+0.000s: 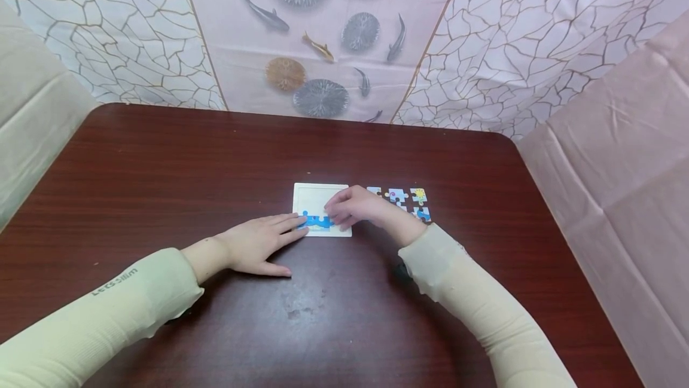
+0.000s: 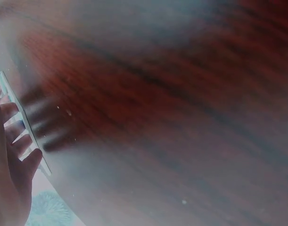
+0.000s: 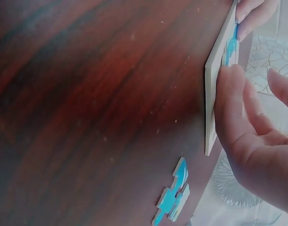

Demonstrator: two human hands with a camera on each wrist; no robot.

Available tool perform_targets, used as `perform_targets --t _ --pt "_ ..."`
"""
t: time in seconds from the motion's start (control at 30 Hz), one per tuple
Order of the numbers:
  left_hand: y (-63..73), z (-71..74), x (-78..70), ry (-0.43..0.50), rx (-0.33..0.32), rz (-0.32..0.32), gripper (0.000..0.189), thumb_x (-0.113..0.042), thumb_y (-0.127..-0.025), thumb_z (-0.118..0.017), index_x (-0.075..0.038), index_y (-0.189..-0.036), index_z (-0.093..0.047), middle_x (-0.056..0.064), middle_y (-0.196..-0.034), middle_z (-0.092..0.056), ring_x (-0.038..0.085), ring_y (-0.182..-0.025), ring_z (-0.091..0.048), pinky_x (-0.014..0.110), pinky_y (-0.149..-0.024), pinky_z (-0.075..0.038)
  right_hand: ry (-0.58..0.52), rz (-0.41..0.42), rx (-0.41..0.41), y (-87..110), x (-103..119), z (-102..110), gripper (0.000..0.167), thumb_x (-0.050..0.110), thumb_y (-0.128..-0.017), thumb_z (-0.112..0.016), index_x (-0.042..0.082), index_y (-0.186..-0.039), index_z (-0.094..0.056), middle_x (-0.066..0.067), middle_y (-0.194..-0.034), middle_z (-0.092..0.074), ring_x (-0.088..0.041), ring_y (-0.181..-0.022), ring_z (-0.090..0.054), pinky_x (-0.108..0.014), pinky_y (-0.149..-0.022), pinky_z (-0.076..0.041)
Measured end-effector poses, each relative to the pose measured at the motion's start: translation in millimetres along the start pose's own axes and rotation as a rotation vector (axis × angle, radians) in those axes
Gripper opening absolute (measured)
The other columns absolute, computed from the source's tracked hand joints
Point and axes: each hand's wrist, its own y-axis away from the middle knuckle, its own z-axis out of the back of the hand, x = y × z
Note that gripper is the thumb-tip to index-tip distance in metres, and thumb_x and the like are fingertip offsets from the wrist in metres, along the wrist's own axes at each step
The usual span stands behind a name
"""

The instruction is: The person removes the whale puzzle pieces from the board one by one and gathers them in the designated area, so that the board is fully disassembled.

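Observation:
A white puzzle tray (image 1: pixel 317 195) lies on the table, with joined blue puzzle pieces (image 1: pixel 319 222) along its near side. My left hand (image 1: pixel 255 246) rests flat at the tray's left edge. Its fingers are spread, and two fingertips touch the left end of the blue pieces. Over the tray's right part, my right hand (image 1: pixel 359 205) bends down with its fingertips at the right end of the blue row. In the right wrist view the right thumb stands well apart from the fingers, which touch the tray (image 3: pixel 210 94). Those fingers hide whatever lies beneath them.
Several loose puzzle pieces (image 1: pixel 396 195) lie right of the tray, one with a yellow sun (image 1: pixel 419 194); the right hand and wrist partly cover this group. Brown wooden table (image 1: pixel 188 167) surrounds everything. A patterned cloth (image 1: pixel 334 47) hangs behind the far edge.

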Motion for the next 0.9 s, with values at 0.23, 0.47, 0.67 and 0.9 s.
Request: perform_targets --t 0.23,0.47,0.67,0.9 --pt "-0.6 1.2 -0.5 0.014 0.015 0.014 0.079 -0.059 -0.086 -0.052 -0.010 -0.145 -0.035 0.011 -0.152 -0.030 0.030 -0.141 -0.029 0.043 -0.111 -0.032 0.023 0.000 -0.010 -1.7 -0.1 -2.2 0.030 0.015 -0.089 -0.062 -0.001 -0.114 -0.064 -0.018 -0.104 -0.068 -0.014 -0.075 -0.066 -0.028 -0.070 -0.057" --pt "0.0 -0.2 0.1 0.010 0.001 0.004 0.079 -0.058 -0.086 -0.053 -0.009 -0.145 -0.036 0.012 -0.152 -0.030 0.030 -0.140 -0.029 0.043 -0.111 -0.032 0.051 -0.002 -0.015 -0.9 2.1 -4.1 0.031 0.013 -0.088 -0.063 0.000 -0.116 -0.064 -0.017 -0.104 -0.068 -0.014 -0.071 -0.063 -0.026 -0.067 -0.057" --pt "0.6 -1.2 1.2 0.006 -0.006 -0.004 0.079 -0.058 -0.086 -0.053 -0.009 -0.145 -0.035 0.012 -0.152 -0.030 0.030 -0.140 -0.029 0.042 -0.111 -0.032 0.072 0.001 -0.023 -1.4 3.8 -6.4 0.030 0.010 -0.087 -0.063 0.000 -0.115 -0.065 -0.017 -0.102 -0.069 -0.013 -0.066 -0.060 -0.024 -0.063 -0.056" --pt "0.8 -1.0 0.9 -0.003 -0.012 -0.010 0.079 -0.058 -0.086 -0.053 -0.008 -0.145 -0.035 0.012 -0.153 -0.029 0.030 -0.141 -0.029 0.042 -0.112 -0.032 0.123 0.011 -0.063 -3.6 3.4 -9.4 0.026 0.011 -0.087 -0.063 0.003 -0.111 -0.068 -0.014 -0.109 -0.068 -0.012 -0.068 -0.061 -0.024 -0.064 -0.055"
